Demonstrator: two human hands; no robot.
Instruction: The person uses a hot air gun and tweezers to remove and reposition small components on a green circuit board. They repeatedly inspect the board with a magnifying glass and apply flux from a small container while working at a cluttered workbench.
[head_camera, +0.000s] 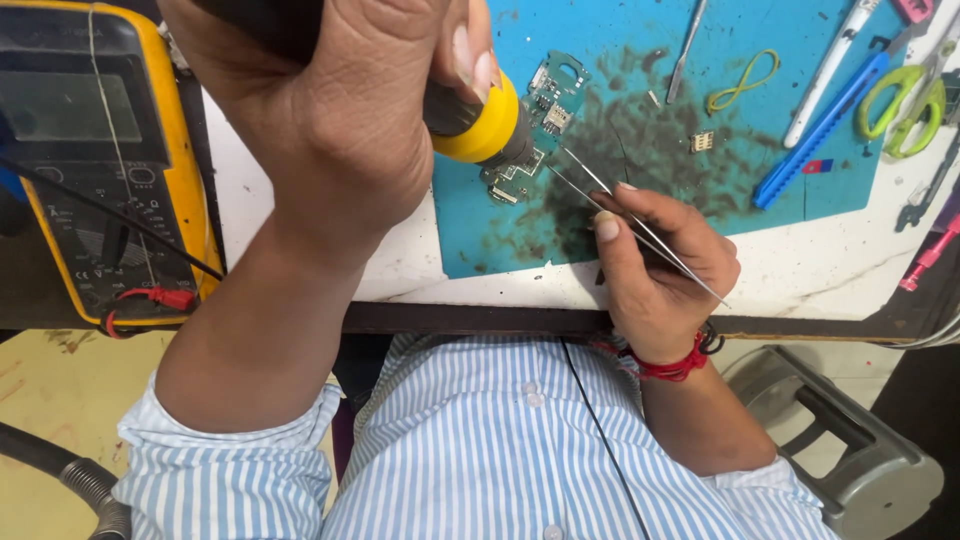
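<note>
- While we work head-down over the surface, our left hand grips a hot-air tool with a yellow collar, fingers wrapped tight round the handle, nozzle aimed at the board.
- Board sits on the blue mat, upper middle, just under the nozzle and touching the scorched dark patch.
- Right hand pinches tweezers, fingers narrow on the shafts; tips reach the board's lower edge. We cannot tell if the tips hold a part, too small.
- To do it well, we judge: keep the nozzle close above the board without touching it, and keep it steady over one spot.
- Brace the right wrist on the surface edge so the tips don't shake.
- Pull gently only; forcing a part risks lifting pads.
- Small chip lies loose on the mat, well apart from the board; the air stream could blow it off.
- Meter sits at left, its leads near our left forearm; mind snagging them.
- Blue cutter, green scissors, yellow band lie right, apart.
</note>
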